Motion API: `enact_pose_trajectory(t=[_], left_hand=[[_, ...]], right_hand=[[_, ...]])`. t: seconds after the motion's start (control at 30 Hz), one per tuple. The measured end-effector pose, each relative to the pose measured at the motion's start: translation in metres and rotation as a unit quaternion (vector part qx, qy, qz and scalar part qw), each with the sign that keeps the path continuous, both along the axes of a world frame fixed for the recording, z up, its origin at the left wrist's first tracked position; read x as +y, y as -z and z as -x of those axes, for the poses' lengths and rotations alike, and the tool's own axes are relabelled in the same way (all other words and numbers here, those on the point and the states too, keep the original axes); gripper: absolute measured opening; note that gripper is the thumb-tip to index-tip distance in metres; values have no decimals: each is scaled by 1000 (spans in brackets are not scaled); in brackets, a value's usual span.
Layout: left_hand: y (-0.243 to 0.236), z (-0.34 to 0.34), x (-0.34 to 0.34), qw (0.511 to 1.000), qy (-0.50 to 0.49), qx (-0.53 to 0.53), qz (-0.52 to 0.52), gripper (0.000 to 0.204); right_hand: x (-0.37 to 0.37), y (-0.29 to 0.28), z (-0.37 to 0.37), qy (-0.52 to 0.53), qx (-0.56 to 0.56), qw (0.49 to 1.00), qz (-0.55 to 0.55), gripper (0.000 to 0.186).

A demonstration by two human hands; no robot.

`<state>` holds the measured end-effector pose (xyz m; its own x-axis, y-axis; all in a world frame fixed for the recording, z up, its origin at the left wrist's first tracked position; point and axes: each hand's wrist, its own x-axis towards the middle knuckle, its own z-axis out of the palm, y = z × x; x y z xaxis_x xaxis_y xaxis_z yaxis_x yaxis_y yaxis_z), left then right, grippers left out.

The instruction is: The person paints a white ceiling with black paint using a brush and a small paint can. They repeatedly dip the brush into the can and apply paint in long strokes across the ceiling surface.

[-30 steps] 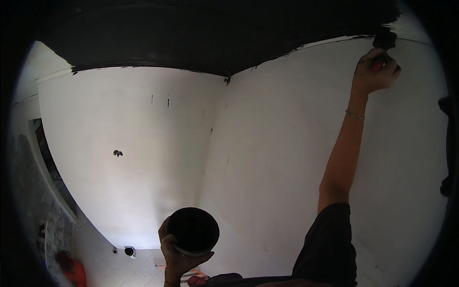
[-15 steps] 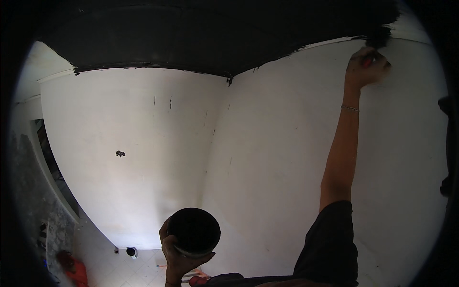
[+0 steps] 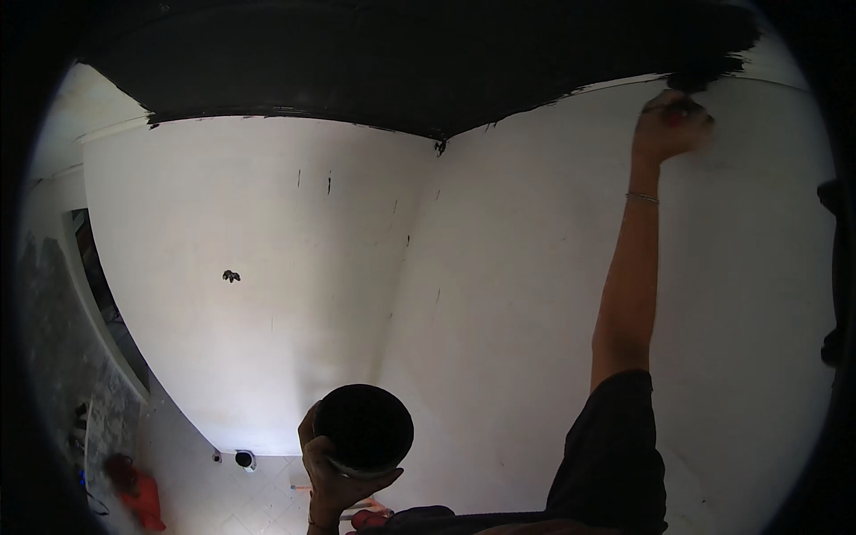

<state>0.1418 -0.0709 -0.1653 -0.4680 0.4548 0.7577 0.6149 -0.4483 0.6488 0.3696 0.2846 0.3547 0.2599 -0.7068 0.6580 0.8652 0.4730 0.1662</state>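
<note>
My left hand [image 3: 334,477] is wrapped round a round tub [image 3: 366,430] of black paint, held low near the middle, with its dark opening facing me. Raised at the upper right, my right hand [image 3: 670,129] is closed round a paintbrush [image 3: 688,82], whose dark bristles meet the line between wall and ceiling. A bit of red shows among those fingers, which are slightly blurred. Wet-looking black paint covers most of the ceiling [image 3: 357,62], with a ragged edge just right of the brush. The bristles are hard to tell from the painted area.
White walls [image 3: 517,267] meet in a corner, marked by several black drips. A dark spot [image 3: 232,276] sits on the left wall. Far below on the tiled floor stands a small bucket [image 3: 245,460]. A person in orange-red [image 3: 138,495] is at the lower left, near a doorway [image 3: 107,303].
My right hand has moved a little to the left along the ceiling edge with the brush. The view has shifted slightly. My left hand still holds the tub in nearly the same place.
</note>
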Motion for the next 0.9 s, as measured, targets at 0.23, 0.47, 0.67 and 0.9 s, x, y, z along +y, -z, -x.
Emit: enact_pose_trajectory(t=[0.23, 0.47, 0.67, 0.9], left_hand=[[1, 1, -1, 999, -20, 12, -32, 115], [2, 2, -6, 999, -40, 8, -16, 114], [5, -3, -5, 999, -32, 6, -22, 114], [7, -1, -11, 999, -25, -2, -22, 116]], right_hand=[[25, 41, 38, -34, -106, 993, 42, 20], [23, 15, 28, 8, -28, 999, -41, 19], [55, 61, 56, -48, -134, 988, 65, 20], [42, 32, 48, -37, -26, 998, -38, 19]])
